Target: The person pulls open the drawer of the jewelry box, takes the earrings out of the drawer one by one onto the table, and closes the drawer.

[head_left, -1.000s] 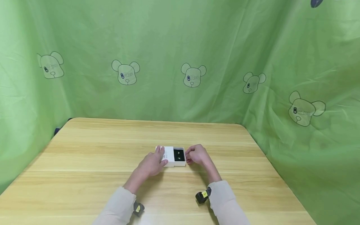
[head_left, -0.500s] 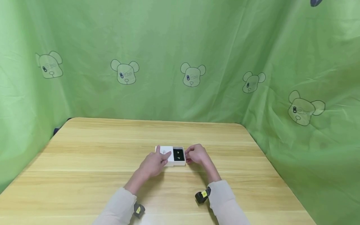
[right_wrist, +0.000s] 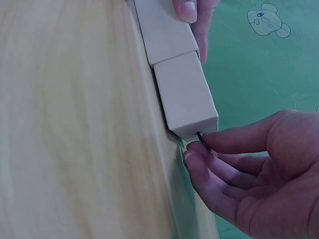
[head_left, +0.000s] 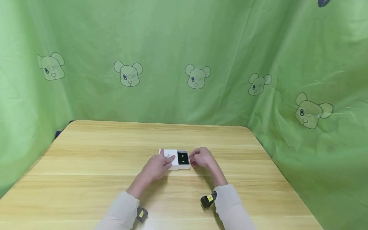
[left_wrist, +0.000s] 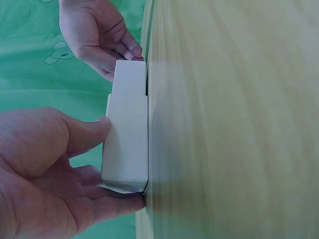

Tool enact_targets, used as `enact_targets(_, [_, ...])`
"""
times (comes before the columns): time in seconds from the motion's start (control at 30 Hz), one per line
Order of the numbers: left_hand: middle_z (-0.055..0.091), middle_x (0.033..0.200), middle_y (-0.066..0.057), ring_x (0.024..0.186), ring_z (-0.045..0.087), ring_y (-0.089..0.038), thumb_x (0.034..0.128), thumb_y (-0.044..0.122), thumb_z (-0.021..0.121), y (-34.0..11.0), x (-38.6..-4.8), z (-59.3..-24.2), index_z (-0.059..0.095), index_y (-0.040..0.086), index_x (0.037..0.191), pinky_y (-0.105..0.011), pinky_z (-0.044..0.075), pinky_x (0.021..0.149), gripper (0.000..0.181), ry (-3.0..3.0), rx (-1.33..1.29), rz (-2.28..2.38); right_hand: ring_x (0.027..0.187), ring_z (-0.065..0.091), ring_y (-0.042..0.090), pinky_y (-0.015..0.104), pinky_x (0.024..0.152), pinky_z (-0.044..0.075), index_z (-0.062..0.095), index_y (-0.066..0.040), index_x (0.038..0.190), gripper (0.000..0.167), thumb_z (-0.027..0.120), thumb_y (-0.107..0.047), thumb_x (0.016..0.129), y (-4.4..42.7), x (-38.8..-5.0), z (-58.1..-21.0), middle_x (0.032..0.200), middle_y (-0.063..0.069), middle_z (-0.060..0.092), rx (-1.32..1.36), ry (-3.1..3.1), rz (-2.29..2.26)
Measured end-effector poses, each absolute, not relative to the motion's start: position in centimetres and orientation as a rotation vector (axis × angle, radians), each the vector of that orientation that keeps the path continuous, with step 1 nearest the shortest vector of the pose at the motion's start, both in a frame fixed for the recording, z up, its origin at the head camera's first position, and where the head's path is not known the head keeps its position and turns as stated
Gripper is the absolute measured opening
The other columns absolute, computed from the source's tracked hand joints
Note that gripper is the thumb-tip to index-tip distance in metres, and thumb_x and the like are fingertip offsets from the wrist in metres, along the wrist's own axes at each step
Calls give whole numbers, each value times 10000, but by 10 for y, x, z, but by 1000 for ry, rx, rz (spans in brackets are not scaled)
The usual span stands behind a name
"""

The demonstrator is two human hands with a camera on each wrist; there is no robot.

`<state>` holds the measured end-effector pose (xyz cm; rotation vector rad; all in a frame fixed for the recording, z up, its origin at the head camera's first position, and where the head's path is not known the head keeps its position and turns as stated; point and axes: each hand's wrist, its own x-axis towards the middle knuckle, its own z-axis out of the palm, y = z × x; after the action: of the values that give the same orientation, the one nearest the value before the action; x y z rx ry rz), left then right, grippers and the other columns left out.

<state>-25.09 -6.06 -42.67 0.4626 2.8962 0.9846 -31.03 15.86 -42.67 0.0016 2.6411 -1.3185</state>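
Note:
A small white jewellery box (head_left: 172,153) lies on the table, its drawer (head_left: 184,167) slid partway out to the right. Inside the drawer is a black pad (head_left: 180,158) bearing two small star-shaped pieces, perhaps earrings. My left hand (head_left: 156,166) holds the box's sleeve: the thumb (left_wrist: 92,133) presses on it and fingers reach around its left end, one finger lying across the top. At the drawer's outer end, my right hand (head_left: 202,157) pinches a black pull loop (right_wrist: 204,141) between thumb and finger.
The wooden table (head_left: 86,153) spreads out around the box. Green curtains (head_left: 161,105) printed with bear heads stand behind it and at both sides. A black wrist camera (head_left: 207,201) sits by the right cuff, another camera (head_left: 142,214) by the left.
A finger of my left hand has come to lie across the top of the sleeve. My right hand and the partly drawn-out drawer look the same.

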Motion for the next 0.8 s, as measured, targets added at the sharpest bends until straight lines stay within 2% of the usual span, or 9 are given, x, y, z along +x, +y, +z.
enact_targets(0.07, [252,1573,-363,1031,641,-521,1023,198,608,-60,-250,-427,594,196,1425,-288,407,533,402,2904,460,968,751,724,244,331,700,637,721,44,1013,133,630,7,923,160,-310,-426,873,170,734,14,2658,-1314])
enact_targets(0.17, [246,1579,-358,1266,491,-620,1023,202,608,-60,-249,-427,589,203,1431,-317,440,551,408,2904,451,963,790,712,255,321,703,613,708,23,1056,157,641,-74,953,160,-309,-423,901,156,725,29,2717,-1296])
enact_targets(0.2, [241,1581,-358,1272,484,-623,1022,201,608,-59,-249,-426,587,201,1433,-335,460,561,411,2903,448,967,798,706,262,313,693,600,700,19,1076,176,645,-97,955,159,-309,-422,904,154,721,32,2736,-1293])
enact_targets(0.27, [248,1582,-361,1301,465,-613,1023,202,605,-59,-249,-426,581,196,1439,-440,574,783,417,2918,450,949,806,695,271,292,667,566,687,8,1114,217,656,-136,955,157,-307,-419,901,148,715,31,2766,-1294])
enact_targets(0.33, [283,1573,-360,1372,384,-611,1023,208,602,-58,-248,-426,582,191,1439,-592,472,1067,417,2956,463,903,808,688,280,269,643,532,678,5,1141,249,662,-158,953,155,-306,-416,897,145,713,26,2783,-1303])
enact_targets(0.4, [320,1562,-355,1409,354,-587,1024,211,596,-58,-247,-426,582,182,1440,-681,218,1214,417,2987,479,851,803,685,282,255,626,513,676,7,1149,258,660,-162,954,154,-306,-415,893,153,714,18,2790,-1318])
enact_targets(0.43, [343,1554,-350,1431,330,-574,1024,211,595,-57,-247,-426,584,179,1439,-702,94,1225,417,3003,488,823,801,686,283,249,620,508,678,8,1145,254,660,-160,954,153,-306,-414,892,154,714,16,2791,-1328])
enact_targets(0.5, [379,1541,-336,1453,306,-557,1022,206,595,-56,-247,-426,589,171,1434,-700,65,1229,414,3018,500,802,796,687,285,240,608,501,684,7,1130,236,661,-145,952,153,-306,-414,881,151,712,20,2786,-1349])
enact_targets(0.8, [460,1510,-292,1434,369,-526,1022,101,573,-52,-246,-428,586,76,1420,-641,228,1224,398,3024,564,853,788,685,302,231,589,491,693,1,1093,196,664,-124,945,153,-307,-416,867,156,715,16,2772,-1395])
